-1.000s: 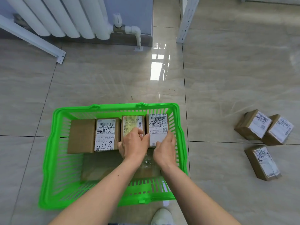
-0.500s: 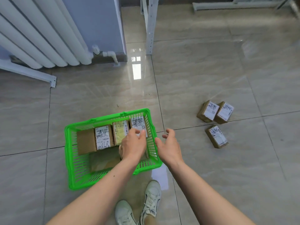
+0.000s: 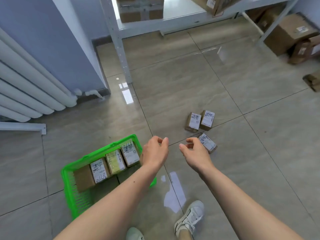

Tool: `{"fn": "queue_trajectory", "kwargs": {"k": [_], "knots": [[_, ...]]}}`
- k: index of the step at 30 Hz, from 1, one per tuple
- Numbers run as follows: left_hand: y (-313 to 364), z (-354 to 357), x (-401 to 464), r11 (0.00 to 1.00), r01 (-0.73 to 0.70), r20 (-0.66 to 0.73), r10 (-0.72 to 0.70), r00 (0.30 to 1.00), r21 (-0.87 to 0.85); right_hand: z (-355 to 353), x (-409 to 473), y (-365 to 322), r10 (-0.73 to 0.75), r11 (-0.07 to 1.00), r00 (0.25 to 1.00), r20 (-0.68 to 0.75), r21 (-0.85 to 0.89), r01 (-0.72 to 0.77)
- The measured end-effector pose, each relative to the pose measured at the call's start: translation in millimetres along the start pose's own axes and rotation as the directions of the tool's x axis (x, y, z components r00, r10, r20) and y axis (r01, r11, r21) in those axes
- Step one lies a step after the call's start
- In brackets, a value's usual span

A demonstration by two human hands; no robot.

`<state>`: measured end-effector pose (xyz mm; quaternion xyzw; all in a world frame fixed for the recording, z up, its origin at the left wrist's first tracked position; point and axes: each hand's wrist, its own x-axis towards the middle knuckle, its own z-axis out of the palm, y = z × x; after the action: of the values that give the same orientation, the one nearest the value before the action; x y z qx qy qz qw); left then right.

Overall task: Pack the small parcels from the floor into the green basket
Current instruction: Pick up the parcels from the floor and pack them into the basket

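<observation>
The green basket [image 3: 69, 184] stands on the floor at lower left, with several small brown parcels in a row inside, among them a white-labelled one [image 3: 130, 153]. Three more small parcels lie on the tiles to the right: two side by side [image 3: 194, 121] [image 3: 207, 119] and one nearer [image 3: 208, 143]. My left hand [image 3: 154, 154] hovers over the basket's right end, fingers loosely curled, holding nothing. My right hand [image 3: 194, 154] hangs in the air just left of the nearest floor parcel, fingers also loosely curled and empty.
A white radiator [image 3: 29, 90] lines the left wall. A white metal shelf rack [image 3: 121, 40] with cardboard boxes stands at the back. Larger boxes [image 3: 287, 34] sit at far right. My white shoes [image 3: 190, 219] are at the bottom.
Both hands have left the parcels in the basket and moved right, now empty. The view has risen and swung right, so the basket looks smaller and the floor parcels sit nearer centre.
</observation>
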<state>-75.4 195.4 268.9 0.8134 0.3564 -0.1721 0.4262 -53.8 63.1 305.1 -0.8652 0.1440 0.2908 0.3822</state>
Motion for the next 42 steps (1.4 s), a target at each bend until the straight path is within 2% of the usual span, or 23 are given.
{"fn": "queue_trajectory", "kwargs": {"k": [12,19,25,33,42], "knots": [[134,97,13,1.0,0.004,0.036,-0.004,0.999,0.003,-150,79,24,0.048,0.995,0.998,-0.027,0.084,-0.046],[186,128,53,0.999,0.036,0.059,-0.037,0.998,0.009,-194,145,14,0.064,0.995,0.998,-0.021,0.074,-0.063],[219,146,122,0.998,0.057,0.061,-0.06,0.996,0.041,-205,220,5,0.089,0.991,0.996,-0.016,0.105,-0.087],[203,209,209,0.993,0.061,0.059,-0.067,0.996,0.097,-176,325,50,0.144,0.987,0.99,0.013,0.07,-0.144],[102,314,332,0.993,0.07,0.189,-0.086,0.978,0.093,-79,441,158,0.194,0.981,0.98,0.043,0.006,-0.194]]}}
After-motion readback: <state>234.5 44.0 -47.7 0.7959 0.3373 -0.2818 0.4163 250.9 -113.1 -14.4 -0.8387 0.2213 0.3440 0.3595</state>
